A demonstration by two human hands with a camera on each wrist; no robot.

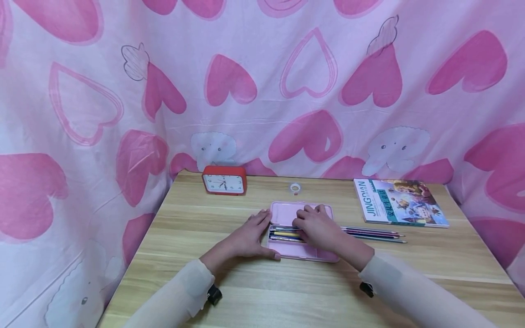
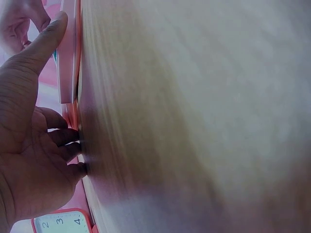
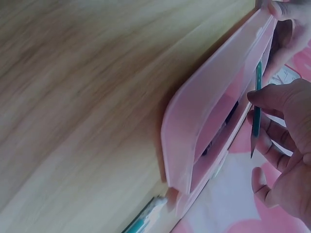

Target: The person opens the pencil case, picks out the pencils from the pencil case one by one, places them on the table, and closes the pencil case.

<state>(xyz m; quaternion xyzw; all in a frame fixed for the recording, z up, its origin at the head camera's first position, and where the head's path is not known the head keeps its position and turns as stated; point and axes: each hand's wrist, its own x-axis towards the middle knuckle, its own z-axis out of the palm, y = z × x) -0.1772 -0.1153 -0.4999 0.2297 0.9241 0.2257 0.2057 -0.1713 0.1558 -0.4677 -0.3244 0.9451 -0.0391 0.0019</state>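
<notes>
A pink pencil case (image 1: 289, 249) lies with its lid (image 1: 287, 210) folded back on the wooden table. Several pens and pencils (image 1: 285, 234) lie inside. My left hand (image 1: 246, 238) spans the case's left end, the thumb on the near rim and the extended fingers by the lid's corner. My right hand (image 1: 321, 231) is over the right part of the case. In the right wrist view it pinches a green pencil (image 3: 258, 77) between thumb and fingers, above the case. In the head view, the right hand hides most of that pencil.
Several coloured pencils (image 1: 375, 233) lie on the table (image 1: 287, 296) right of the case. Behind it is a small tape roll (image 1: 295, 187). A red clock (image 1: 224, 180) stands back left, and a book (image 1: 404, 202) lies back right. A heart-patterned curtain (image 1: 246, 118) hangs behind.
</notes>
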